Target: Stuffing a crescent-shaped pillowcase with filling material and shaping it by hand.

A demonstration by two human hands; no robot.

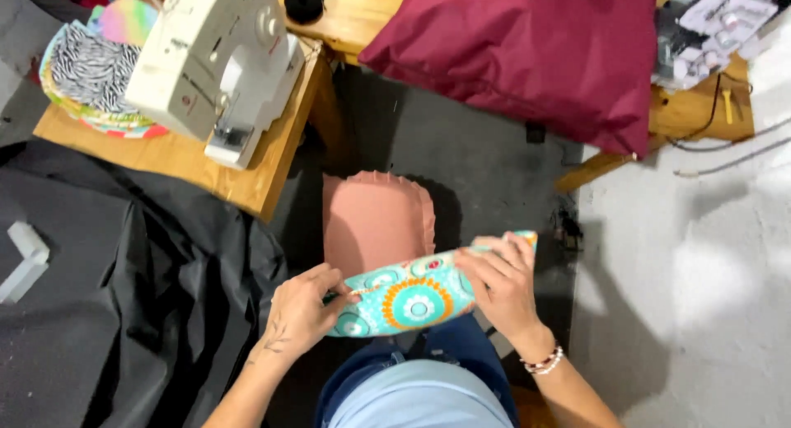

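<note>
A turquoise fabric piece (408, 298) with orange and white circle patterns stretches between both hands above my lap. My left hand (303, 311) pinches its left end between thumb and fingers. My right hand (500, 282) grips its right end, fingers curled over the top edge; a beaded bracelet sits on that wrist. Just beyond the fabric stands a pink cushioned stool (373, 217) with a ruffled rim.
A white sewing machine (216, 61) stands on a wooden table (177, 160) beside a stack of patterned fabric rounds (89, 70). Black cloth (140, 296) drapes at left. A maroon fabric (535, 49) lies over another wooden table (700, 111). White wall or floor at right.
</note>
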